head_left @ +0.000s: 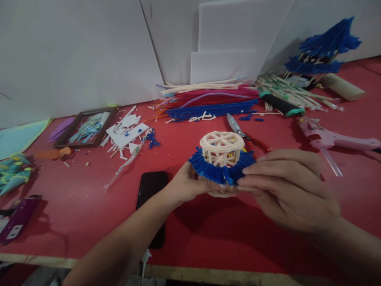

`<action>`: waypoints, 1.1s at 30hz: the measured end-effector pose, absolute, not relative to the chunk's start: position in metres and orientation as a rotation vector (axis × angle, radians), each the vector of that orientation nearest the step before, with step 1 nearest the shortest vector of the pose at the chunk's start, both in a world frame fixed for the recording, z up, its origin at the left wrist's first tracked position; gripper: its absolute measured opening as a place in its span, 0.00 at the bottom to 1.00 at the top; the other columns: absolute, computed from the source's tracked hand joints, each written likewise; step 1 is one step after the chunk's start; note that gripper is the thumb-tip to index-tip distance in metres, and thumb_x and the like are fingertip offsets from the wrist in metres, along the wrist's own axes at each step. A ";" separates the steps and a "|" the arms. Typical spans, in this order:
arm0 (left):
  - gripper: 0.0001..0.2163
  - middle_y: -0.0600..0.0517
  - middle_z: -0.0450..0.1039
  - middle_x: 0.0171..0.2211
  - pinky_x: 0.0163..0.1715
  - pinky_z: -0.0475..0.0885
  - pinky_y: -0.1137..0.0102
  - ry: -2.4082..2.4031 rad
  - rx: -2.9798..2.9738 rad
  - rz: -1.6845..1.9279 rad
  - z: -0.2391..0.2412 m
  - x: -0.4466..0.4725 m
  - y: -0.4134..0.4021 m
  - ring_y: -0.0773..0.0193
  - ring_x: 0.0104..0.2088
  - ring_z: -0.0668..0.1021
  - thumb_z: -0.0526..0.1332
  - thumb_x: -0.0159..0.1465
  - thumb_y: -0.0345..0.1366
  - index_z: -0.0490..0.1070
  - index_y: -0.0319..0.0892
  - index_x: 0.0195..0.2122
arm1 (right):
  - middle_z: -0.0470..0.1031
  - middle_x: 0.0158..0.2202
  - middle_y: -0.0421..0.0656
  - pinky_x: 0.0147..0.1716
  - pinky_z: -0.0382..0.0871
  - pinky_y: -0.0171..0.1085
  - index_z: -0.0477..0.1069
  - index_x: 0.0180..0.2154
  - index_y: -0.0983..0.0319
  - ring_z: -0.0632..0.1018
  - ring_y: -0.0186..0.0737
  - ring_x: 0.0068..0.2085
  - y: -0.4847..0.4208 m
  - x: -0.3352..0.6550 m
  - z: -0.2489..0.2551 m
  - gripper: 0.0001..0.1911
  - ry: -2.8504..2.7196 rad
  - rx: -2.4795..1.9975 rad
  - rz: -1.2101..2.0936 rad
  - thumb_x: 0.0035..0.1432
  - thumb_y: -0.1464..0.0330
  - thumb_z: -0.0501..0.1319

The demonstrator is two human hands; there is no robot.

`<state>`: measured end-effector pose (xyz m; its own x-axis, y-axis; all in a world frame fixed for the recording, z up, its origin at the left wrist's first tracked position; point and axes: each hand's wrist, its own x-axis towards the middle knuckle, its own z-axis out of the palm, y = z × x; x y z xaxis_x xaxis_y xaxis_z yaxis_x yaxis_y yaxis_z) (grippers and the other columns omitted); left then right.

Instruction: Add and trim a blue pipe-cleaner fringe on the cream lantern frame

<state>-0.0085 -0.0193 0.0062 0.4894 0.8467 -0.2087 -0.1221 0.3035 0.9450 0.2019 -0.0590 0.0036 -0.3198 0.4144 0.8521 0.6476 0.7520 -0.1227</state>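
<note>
A small round craft model [222,142] made of cream pipe cleaners stands upright between my hands, above the red table. Its top is a spoked ring over a lattice wall, and a ruffled blue pipe-cleaner skirt [218,173] circles it below. My left hand [193,180] wraps round the model's lower part from the left, under the skirt; some of its fingers are hidden. On the right, my right hand [285,186] pinches the skirt's edge between thumb and fingers. Right behind the model lie pliers [236,126] with red handles.
Bundled pipe cleaners [208,103] lie along the back. A pink glue gun [336,137] and a green-black handled tool [281,104] are to the right, below a blue-roofed model [324,47]. A black phone [153,184] lies by my left forearm; scraps [127,133] and a frame [76,139] sit left.
</note>
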 end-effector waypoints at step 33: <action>0.28 0.41 0.84 0.51 0.60 0.74 0.50 0.813 1.068 0.789 0.005 -0.007 -0.020 0.40 0.58 0.81 0.82 0.43 0.39 0.81 0.41 0.46 | 0.76 0.38 0.42 0.46 0.72 0.45 0.73 0.39 0.56 0.77 0.43 0.45 -0.060 0.197 0.000 0.08 -1.972 -0.858 -0.292 0.65 0.76 0.61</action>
